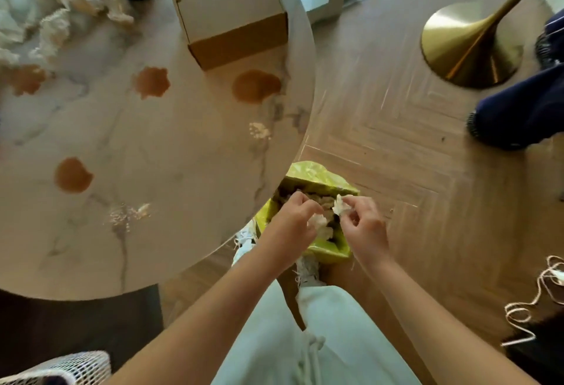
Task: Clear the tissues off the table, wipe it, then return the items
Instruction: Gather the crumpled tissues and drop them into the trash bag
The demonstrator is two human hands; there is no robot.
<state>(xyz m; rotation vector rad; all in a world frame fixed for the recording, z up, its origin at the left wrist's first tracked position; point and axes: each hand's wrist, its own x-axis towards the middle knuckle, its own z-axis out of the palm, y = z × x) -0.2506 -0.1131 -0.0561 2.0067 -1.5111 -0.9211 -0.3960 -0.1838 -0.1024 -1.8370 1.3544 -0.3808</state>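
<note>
Now 2 pinching grips, left hand (294,221) and right hand (361,223), tissue (338,205) at right fingertips, above bin (328,183).

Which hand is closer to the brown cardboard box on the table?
Left. The left hand is over the green-lined bin, on the side next to the table where the cardboard box sits. The right hand is further out over the floor.

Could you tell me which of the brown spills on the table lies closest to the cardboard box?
The rightmost spill, just below the box near the table edge. The other three lie farther left.
</note>
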